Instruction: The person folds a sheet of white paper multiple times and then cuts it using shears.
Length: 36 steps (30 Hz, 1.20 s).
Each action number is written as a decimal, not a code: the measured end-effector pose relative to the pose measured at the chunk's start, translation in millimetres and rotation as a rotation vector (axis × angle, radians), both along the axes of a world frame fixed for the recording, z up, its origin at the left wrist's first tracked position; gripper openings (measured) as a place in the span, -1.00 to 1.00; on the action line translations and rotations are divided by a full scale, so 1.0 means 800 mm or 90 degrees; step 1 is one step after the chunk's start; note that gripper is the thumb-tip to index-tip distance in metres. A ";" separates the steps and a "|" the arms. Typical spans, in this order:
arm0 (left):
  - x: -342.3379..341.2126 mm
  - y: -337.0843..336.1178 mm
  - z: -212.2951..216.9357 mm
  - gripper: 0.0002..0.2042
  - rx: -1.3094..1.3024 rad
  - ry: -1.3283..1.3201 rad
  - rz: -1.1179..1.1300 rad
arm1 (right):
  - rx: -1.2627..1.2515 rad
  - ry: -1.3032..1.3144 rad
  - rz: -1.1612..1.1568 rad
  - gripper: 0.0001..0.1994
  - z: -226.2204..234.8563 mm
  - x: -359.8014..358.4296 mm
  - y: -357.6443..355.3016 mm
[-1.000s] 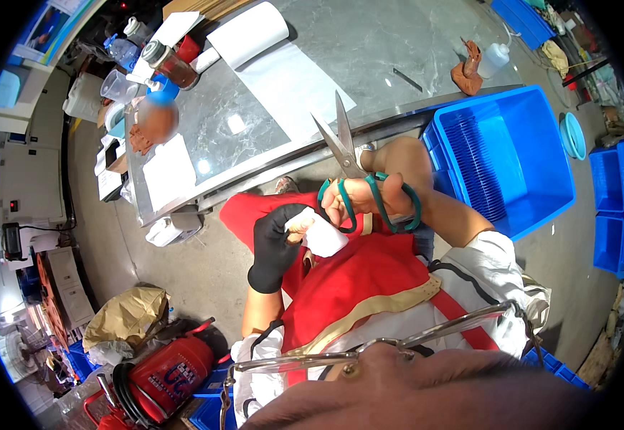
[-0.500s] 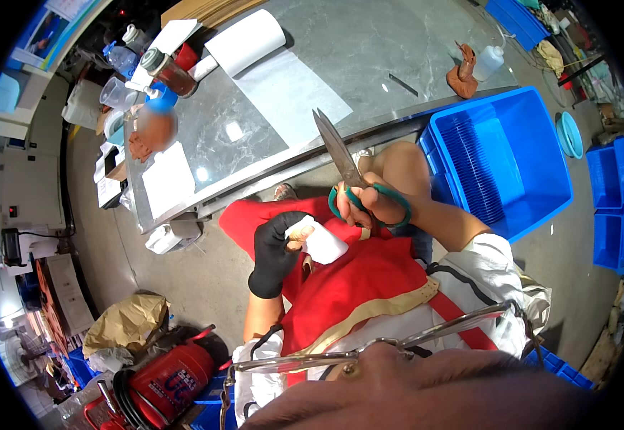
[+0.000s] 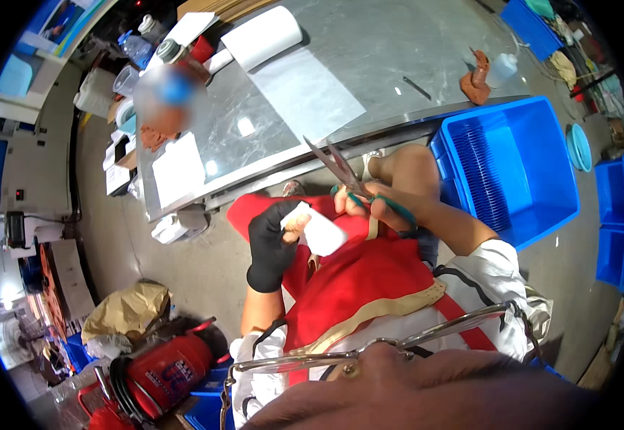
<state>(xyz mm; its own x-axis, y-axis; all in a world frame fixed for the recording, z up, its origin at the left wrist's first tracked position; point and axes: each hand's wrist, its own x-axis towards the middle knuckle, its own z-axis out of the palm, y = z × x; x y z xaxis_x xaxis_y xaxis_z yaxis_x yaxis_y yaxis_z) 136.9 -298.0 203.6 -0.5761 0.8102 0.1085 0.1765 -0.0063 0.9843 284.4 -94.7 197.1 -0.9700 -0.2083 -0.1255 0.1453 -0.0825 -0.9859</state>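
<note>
My left hand, in a black glove with bare fingertips showing, pinches a small white piece of paper or cloth above the red apron. My right hand is bare and grips scissors by their green handles. The blades are parted in a narrow V and point up and left, toward the table edge. They are apart from the white piece, which lies below and left of them. Some fingers of both hands are hidden.
On the grey table lie a partly unrolled white roll, a dark thin strip and a brown lump. A blue crate stands at the right. A red fire extinguisher is at the lower left.
The scissor blades have spread apart and swung left and down, closer to the white piece. My left hand has turned the white piece so more of it shows. The view has shifted slightly.
</note>
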 end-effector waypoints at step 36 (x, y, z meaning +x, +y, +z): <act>-0.031 -0.007 0.026 -0.82 -0.049 0.323 -0.019 | 0.754 0.056 -0.137 -0.44 0.040 0.007 0.015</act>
